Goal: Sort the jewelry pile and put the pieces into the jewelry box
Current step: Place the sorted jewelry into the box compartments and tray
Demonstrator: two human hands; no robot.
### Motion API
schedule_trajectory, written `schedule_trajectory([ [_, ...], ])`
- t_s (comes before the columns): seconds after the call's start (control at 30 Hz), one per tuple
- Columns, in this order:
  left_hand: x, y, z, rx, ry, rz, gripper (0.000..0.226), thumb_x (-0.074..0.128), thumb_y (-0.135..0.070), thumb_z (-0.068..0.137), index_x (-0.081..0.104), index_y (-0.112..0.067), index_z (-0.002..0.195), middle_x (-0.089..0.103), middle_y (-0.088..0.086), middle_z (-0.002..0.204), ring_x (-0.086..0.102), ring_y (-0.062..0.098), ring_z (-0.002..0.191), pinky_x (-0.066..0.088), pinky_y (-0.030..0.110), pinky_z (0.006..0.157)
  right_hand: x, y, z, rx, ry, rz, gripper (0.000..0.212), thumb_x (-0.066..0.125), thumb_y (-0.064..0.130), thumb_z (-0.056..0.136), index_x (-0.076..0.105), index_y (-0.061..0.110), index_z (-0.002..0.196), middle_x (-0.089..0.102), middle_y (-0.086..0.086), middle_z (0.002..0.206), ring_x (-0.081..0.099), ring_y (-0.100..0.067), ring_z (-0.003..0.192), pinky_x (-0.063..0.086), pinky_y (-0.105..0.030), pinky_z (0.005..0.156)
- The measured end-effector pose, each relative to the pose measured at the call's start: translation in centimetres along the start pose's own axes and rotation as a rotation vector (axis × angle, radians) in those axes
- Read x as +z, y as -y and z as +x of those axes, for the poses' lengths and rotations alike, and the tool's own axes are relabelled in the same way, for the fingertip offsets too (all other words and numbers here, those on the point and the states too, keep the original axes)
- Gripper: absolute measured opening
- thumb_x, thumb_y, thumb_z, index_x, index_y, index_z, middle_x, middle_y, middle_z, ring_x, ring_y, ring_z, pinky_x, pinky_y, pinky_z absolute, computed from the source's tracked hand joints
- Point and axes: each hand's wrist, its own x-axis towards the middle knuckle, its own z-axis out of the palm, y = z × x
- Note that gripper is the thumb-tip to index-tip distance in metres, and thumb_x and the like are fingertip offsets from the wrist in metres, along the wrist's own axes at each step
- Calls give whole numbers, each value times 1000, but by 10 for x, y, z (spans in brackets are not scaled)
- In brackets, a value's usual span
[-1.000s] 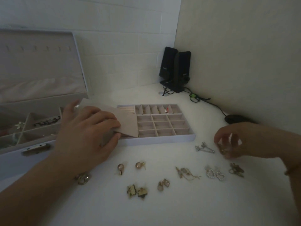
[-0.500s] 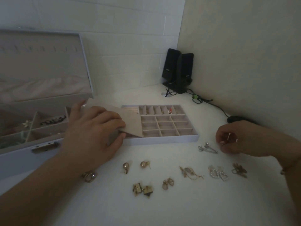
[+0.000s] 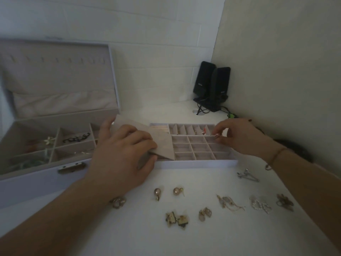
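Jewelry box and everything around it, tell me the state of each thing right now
Jewelry box: lid open.
Divider tray: on table, mostly empty cells.
Flap: held by left hand.
Right hand: pinching small earring over tray.
Pearl earrings: loose on table.

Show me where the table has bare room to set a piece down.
Bare patches: the near edge of the white table in front of the square gold earrings; and the strip between the divided tray and the pearl earrings. Crowded: the row from the chunky ring across to the dark flower earrings.
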Motion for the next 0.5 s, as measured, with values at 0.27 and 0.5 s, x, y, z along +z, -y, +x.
schedule_trajectory([
  [0.27,0,0,0,2,-13,-4,21,64,-41,79,76,-27,90,72,-10,97,65,24,92,30,62,106,2,0,-6,6,-31,15,13,72,22,83,68,31,90,65,16,89,59,-12,68,39,-11,60],
  [0.5,1,0,0,4,-27,3,21,65,-40,79,76,-26,90,72,-10,96,65,24,91,29,59,108,-56,1,-63,239,328,-207,22,75,49,71,66,29,69,65,11,72,60,-4,68,44,-18,60],
])
